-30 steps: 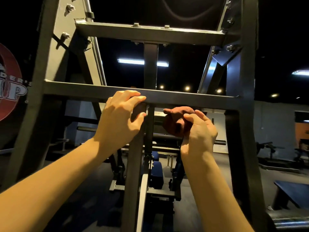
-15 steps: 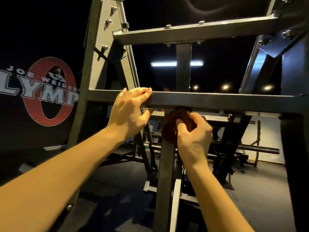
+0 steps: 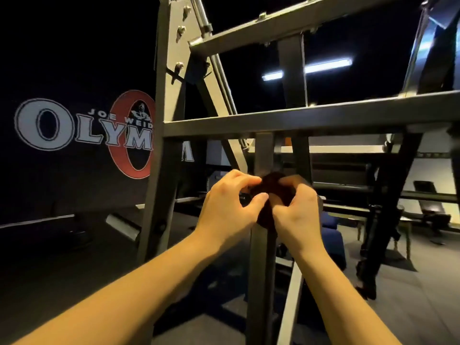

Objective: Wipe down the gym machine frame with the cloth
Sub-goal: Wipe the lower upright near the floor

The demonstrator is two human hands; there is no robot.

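Observation:
The grey steel gym machine frame (image 3: 286, 119) fills the view, with two horizontal crossbars and a central upright post (image 3: 260, 257). A dark reddish-brown cloth (image 3: 272, 184) is bunched against that post below the lower crossbar. My left hand (image 3: 227, 206) pinches the cloth's left side with curled fingers. My right hand (image 3: 297, 211) grips the cloth from the right, its fingers blurred. Most of the cloth is hidden between the two hands.
A dark wall with a red and silver logo (image 3: 82, 130) stands at the left. A slanted frame leg (image 3: 388, 207) rises at the right, with a bench (image 3: 433, 207) and a barbell (image 3: 373, 190) behind it. Blue pads (image 3: 333, 235) sit behind the post. Ceiling tube light (image 3: 323, 66) glows above.
My left hand left the lower crossbar and came down onto the cloth. My right hand slid the cloth down the central post. The view shifted left and downward.

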